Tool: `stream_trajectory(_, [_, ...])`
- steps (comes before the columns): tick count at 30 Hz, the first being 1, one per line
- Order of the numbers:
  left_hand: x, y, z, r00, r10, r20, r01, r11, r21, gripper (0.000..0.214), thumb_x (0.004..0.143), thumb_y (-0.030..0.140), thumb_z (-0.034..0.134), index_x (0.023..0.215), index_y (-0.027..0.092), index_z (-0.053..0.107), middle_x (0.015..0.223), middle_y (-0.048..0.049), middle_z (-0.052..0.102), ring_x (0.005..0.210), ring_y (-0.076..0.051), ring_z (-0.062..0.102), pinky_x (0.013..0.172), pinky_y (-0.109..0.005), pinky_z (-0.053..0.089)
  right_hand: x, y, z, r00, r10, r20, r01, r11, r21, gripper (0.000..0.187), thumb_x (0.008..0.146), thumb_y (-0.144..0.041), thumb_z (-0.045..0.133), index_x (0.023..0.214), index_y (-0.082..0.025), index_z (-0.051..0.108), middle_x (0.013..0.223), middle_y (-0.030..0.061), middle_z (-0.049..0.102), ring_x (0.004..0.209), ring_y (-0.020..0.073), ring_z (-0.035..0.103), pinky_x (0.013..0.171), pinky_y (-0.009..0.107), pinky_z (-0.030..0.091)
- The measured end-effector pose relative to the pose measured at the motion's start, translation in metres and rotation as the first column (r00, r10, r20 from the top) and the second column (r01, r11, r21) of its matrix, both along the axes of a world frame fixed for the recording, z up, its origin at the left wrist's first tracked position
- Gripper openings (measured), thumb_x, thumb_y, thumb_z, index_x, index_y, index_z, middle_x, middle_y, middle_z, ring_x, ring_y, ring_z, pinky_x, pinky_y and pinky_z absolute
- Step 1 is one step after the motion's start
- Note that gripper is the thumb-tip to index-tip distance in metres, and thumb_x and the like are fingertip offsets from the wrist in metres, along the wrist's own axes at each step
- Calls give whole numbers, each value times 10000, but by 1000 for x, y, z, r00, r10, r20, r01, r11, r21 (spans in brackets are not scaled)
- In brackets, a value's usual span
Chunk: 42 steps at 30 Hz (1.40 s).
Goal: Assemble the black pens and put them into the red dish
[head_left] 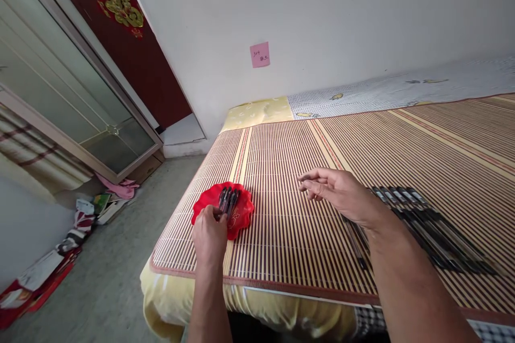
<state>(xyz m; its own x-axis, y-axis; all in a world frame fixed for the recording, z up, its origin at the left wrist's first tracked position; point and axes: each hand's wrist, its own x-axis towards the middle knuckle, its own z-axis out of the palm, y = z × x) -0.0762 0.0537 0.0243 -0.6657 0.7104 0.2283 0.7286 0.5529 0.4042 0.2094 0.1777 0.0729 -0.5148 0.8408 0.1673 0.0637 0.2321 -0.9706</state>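
My left hand (209, 233) is at the near left side of a red scalloped plate (248, 209). Its fingertips are pinched at the lower ends of several black pens (229, 201), which lie close together on the plate; the hand partly hides them. Over the mat to the right, my right hand (336, 190) hovers with fingers bent and thumb apart, holding nothing visible. Beneath my right wrist a black pen (356, 244) lies on the mat, partly covered. Beyond my right forearm, several more black pens (436, 236) lie side by side in a row.
A striped bamboo mat (281, 246) covers the bed, with a yellow sheet (257, 305) hanging over the near edge. The wall with a pink note (259, 54) borders the far side. Left are the concrete floor (132, 236), a glass-paned door (88, 80) and clutter (48, 268).
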Motion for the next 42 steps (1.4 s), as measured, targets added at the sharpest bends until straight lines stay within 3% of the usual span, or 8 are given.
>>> stream_trajectory(8, [-2,2,-5,995,41,-96,-43,999,-22,89,856,275,699,838,201,653,916,-83,712,894,-286,668,748,-356,453,7,1,2,1000,-16,0,16,999,32,344,874,-491,730,1030,-185,752,999,110,774,774,185,709,726,360,596])
stream_trajectory(11, [0,3,-3,997,14,-71,-9,998,65,99,866,289,689,863,193,667,913,-82,712,879,-286,658,769,-374,467,11,1,4,980,-156,-122,164,985,58,273,874,-451,740,949,-188,760,925,84,774,702,154,684,656,316,576])
stream_trajectory(15, [26,12,3,991,-115,-74,131,955,268,120,876,307,695,884,190,672,867,-60,692,847,-275,645,781,-394,491,19,-2,14,795,-412,-445,450,893,-21,178,869,-378,753,862,-201,739,792,16,728,631,106,640,593,248,532])
stream_trajectory(19, [88,23,0,901,-423,-98,425,812,399,51,911,228,666,920,180,680,915,-62,678,882,-245,637,848,-412,528,29,-3,26,595,-494,-634,590,804,-73,183,884,-371,741,813,-208,697,766,-13,681,609,88,608,553,219,501])
stream_trajectory(23, [157,27,-15,709,-704,-46,687,673,274,204,929,175,674,1127,211,704,1146,-97,666,1066,-255,627,914,-439,569,36,-3,32,527,-496,-690,653,756,-45,228,922,-402,705,803,-212,664,767,-25,654,587,83,590,549,225,495])
stream_trajectory(27, [197,26,-28,555,-832,-13,830,553,64,424,909,274,737,1324,274,655,1468,-132,541,1375,-347,487,1077,-559,506,43,-2,33,497,-482,-722,653,756,-56,226,933,-389,693,796,-214,653,763,-27,648,583,83,582,554,227,494])
stream_trajectory(32, [210,26,-36,553,-832,43,830,545,-118,569,893,409,750,1432,309,598,1644,-128,375,1546,-405,270,1201,-630,356,54,-2,35,469,-486,-738,650,755,-84,233,926,-400,701,795,-214,652,755,-25,649,587,82,585,547,219,487])
stream_trajectory(42, [216,26,-40,550,-835,-10,824,544,-159,511,927,358,708,1419,282,594,1630,-130,397,1545,-389,288,1211,-623,350,63,0,40,452,-485,-749,632,767,-115,301,898,-491,718,806,-213,649,723,-36,636,559,70,570,530,207,481])
